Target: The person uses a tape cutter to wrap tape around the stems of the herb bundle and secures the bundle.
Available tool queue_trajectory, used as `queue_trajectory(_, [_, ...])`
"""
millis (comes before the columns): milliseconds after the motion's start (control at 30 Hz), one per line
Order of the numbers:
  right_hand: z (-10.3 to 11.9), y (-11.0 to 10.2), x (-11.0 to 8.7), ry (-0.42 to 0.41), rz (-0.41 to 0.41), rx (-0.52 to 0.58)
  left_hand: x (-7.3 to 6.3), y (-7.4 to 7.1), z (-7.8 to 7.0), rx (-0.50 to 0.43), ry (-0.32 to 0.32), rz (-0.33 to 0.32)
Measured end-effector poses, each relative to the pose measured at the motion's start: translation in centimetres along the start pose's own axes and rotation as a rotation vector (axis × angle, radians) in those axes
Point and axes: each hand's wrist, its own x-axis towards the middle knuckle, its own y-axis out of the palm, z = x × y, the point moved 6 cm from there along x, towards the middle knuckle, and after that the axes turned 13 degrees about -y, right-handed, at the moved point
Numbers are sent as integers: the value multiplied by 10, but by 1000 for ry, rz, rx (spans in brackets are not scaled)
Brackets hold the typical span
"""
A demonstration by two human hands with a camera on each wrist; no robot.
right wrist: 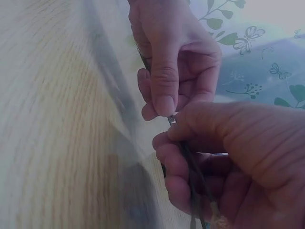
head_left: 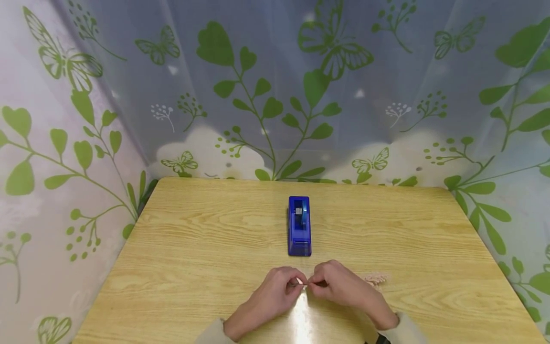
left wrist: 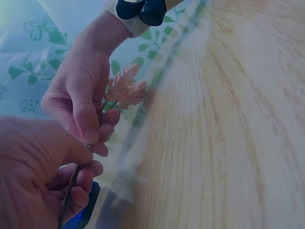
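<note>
In the head view both hands meet over the table just in front of a blue tape dispenser [head_left: 299, 234]. My left hand [head_left: 279, 289] pinches a thin dark stem [left wrist: 68, 198] between thumb and fingers. The right hand [head_left: 339, 285] pinches the stem close by, its fingertips almost touching the left ones. Beyond the right hand, a pale pink feathery flower head [left wrist: 125, 88] sticks out. Two thin dark strands [right wrist: 199, 174] run under the right palm in the right wrist view. A small shiny spot shows between the fingertips; what it is cannot be told.
The wood-grain table [head_left: 206, 229] has its far edge against a curtain [head_left: 266, 143] printed with green leaves and butterflies. Similar printed cloth hangs at both sides. A bright reflection lies on the tabletop below the hands.
</note>
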Motion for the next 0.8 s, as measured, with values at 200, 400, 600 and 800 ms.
queue_trajectory(200, [-6,3,-3,62,48,102,0,2,1,31,-8,34])
queue_trajectory(400, [-6,2,-3,25,51,72,0,5,2,7,-42,58])
queue_trajectory(600, [-3,0,-3,1,31,-12,0,6,4,-14,-73,65])
queue_trajectory(800, [-3,2,-2,29,48,57,0,4,5,-18,-35,32])
